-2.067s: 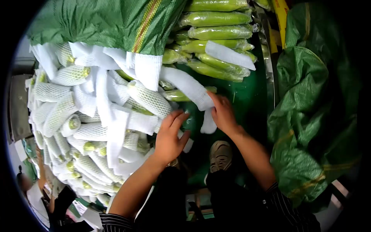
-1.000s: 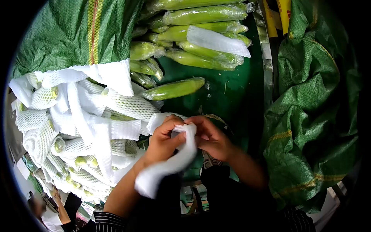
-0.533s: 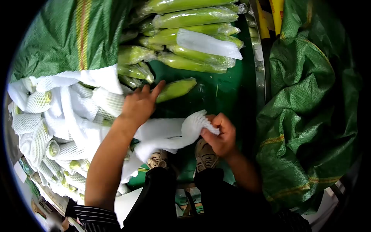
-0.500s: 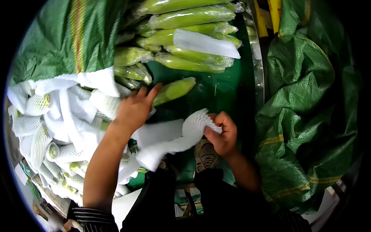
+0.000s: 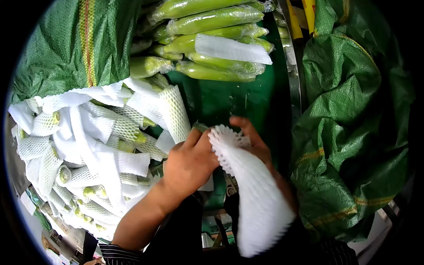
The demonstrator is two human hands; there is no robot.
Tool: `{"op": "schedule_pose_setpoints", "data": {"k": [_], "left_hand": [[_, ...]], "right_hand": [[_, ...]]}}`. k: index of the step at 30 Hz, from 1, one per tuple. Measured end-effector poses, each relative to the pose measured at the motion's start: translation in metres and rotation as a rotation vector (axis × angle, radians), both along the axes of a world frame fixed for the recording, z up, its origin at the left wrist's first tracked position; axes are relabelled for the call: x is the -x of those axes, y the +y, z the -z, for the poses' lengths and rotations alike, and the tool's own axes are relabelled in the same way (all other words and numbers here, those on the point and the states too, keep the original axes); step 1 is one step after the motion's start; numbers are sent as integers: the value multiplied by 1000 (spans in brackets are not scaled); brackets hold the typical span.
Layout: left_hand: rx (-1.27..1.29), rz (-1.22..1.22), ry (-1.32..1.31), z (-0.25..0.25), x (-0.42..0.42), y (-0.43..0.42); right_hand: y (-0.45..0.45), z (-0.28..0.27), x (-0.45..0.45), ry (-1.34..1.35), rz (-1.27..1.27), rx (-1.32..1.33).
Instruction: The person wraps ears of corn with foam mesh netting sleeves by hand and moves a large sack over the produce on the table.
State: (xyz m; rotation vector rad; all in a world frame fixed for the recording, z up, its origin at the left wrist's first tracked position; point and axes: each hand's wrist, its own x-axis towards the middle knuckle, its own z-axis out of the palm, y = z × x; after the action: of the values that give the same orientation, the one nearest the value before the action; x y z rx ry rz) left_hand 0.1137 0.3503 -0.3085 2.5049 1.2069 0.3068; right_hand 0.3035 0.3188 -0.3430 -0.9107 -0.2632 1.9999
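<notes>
My left hand is closed at the mouth of a white foam net sleeve. The film-wrapped end of a long green vegetable peeks out above its knuckles; the rest is hidden beneath the hand. Gripping the rim of that sleeve from the far side is my right hand, its fingers partly covered. The sleeve hangs toward me, blurred at its lower end. Just beyond my left hand lies a vegetable in a foam net sleeve, at the edge of a pile of sleeved vegetables.
Film-wrapped green vegetables are stacked at the far side, with a flat foam sleeve on top. A green woven sack stands at the left, another green sack at the right. Between them runs a dark green surface.
My left hand has drawn back toward me and met my right hand at the foam sleeve. The bare green vegetable has left its spot. The sleeve has swung down to the right.
</notes>
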Motion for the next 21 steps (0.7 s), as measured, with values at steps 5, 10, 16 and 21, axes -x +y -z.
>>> {"op": "schedule_pose_setpoints", "data": {"k": [5,10,16,21], "left_hand": [[204,-57,-147,3,10,-16],[582,-290,-839,-2,12,-27],[1540,-797,-1721,72,45,-65],[709,-732,-471,96,33,-57]], "right_hand": [[4,11,6,112,-28,-57],[11,36,15,320,51,-8],[20,49,31,-125,-54,145],[-23,196,38,-444,-73,-12]]}}
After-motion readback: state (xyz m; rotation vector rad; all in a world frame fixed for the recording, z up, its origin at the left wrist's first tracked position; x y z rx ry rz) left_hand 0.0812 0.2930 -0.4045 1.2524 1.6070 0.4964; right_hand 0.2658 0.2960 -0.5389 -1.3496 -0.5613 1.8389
